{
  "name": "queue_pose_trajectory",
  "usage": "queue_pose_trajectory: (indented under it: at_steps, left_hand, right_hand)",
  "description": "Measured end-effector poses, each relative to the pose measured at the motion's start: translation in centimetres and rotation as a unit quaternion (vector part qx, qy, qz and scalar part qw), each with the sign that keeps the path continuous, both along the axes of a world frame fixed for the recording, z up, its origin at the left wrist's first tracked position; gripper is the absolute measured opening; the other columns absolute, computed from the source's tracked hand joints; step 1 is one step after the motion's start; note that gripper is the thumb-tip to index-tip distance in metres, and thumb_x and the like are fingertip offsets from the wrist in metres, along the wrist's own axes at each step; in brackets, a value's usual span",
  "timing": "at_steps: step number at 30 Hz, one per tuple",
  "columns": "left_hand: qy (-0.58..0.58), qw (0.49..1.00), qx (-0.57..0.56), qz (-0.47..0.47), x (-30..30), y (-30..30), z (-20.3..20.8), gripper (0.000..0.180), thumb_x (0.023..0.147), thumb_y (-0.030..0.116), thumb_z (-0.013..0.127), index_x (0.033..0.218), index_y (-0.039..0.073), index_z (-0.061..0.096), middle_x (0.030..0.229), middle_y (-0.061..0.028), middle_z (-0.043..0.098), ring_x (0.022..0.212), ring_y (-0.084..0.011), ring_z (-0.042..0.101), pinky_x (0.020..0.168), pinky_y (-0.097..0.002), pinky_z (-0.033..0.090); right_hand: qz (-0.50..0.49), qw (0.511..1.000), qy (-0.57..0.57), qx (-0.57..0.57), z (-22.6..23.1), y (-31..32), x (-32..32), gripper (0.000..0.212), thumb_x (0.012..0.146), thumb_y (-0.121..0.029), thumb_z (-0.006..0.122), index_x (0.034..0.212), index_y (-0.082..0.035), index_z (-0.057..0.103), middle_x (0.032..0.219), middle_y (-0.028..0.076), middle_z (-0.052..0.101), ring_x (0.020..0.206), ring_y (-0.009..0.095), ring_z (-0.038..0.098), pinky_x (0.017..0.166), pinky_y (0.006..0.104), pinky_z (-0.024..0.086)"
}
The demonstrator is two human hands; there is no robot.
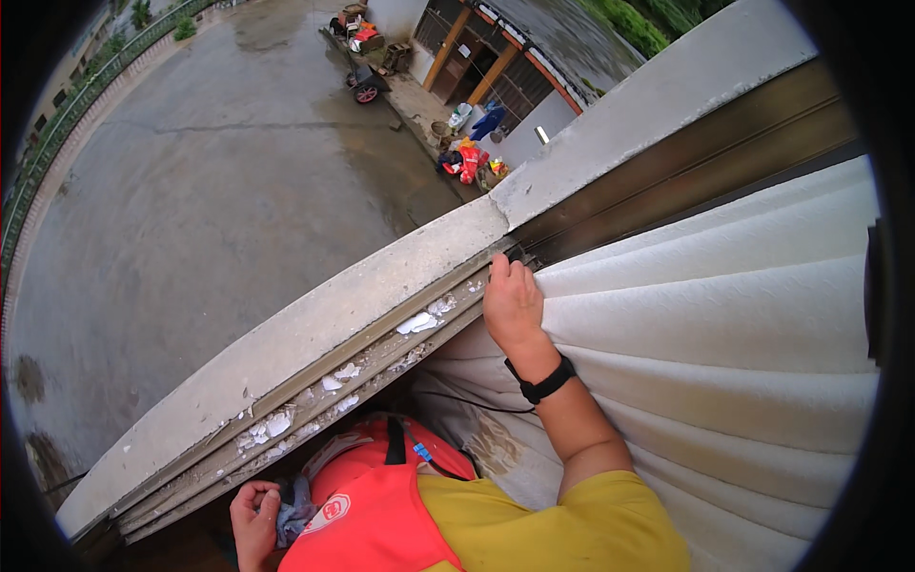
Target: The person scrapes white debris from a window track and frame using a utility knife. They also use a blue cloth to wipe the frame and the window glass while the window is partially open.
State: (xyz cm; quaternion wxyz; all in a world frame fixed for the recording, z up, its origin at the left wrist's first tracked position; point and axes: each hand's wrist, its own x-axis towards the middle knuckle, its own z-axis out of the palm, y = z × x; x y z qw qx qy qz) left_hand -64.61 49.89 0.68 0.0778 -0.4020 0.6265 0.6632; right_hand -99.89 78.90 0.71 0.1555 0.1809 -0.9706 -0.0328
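Note:
My right hand (515, 300), with a black band on its wrist, reaches to the corner where the window track (381, 345) meets the dark brown window frame (686, 162). Its fingers are curled around something dark at their tips, too hidden to name. Beside that hand hangs a white pleated curtain (705, 324). Low on the left, my left hand (255, 524) is closed with a crumpled grey-blue cloth (295, 513) at its fingers, next to my red vest. White flakes (416, 323) and crumbs lie scattered along the track's grooves.
A pale concrete sill (315, 305) runs diagonally outside the track. Far below spreads a wet concrete yard (210, 191). A wheelbarrow (367, 88) and a pile of red and orange items (467, 162) stand by a low building. A dark cord (477, 405) crosses the curtain's lower part.

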Motion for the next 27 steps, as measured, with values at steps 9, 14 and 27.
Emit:
queue_pose_trajectory:
  at_steps: [9, 14, 27]
  left_hand:
    - [-0.012, 1.000, -0.012, -0.016, -0.4, -0.5, -0.2, 0.008, 0.087, 0.007, 0.060, 0.091, 0.000, 0.061, 0.071, 0.0033, 0.055, 0.063, -0.0020, 0.046, 0.056, -0.0180, 0.035]
    - [-0.022, 0.999, -0.010, -0.029, -0.5, -0.6, 0.1, 0.008, 0.088, 0.008, 0.059, 0.091, 0.001, 0.061, 0.071, 0.0038, 0.054, 0.063, -0.0023, 0.045, 0.056, -0.0184, 0.035]
    - [-0.012, 0.999, -0.035, -0.021, -0.7, -0.4, 0.1, 0.012, 0.087, 0.008, 0.059, 0.086, -0.003, 0.064, 0.067, 0.0033, 0.055, 0.060, -0.0022, 0.045, 0.054, -0.0190, 0.035]
  right_hand:
    - [0.102, 0.989, -0.050, -0.093, 1.5, 0.4, 0.6, 0.017, 0.078, -0.003, 0.053, 0.094, -0.005, 0.050, 0.083, 0.016, 0.052, 0.081, 0.033, 0.053, 0.067, 0.0416, 0.047]
    - [0.081, 0.986, -0.064, -0.128, 3.1, 0.0, 1.9, 0.019, 0.079, -0.003, 0.053, 0.098, -0.003, 0.050, 0.085, 0.017, 0.053, 0.082, 0.034, 0.052, 0.070, 0.0426, 0.046]
    - [0.048, 0.975, -0.096, -0.194, 4.8, 0.7, 0.3, 0.018, 0.090, -0.014, 0.052, 0.101, 0.001, 0.051, 0.088, 0.021, 0.061, 0.084, 0.038, 0.057, 0.074, 0.0450, 0.045]
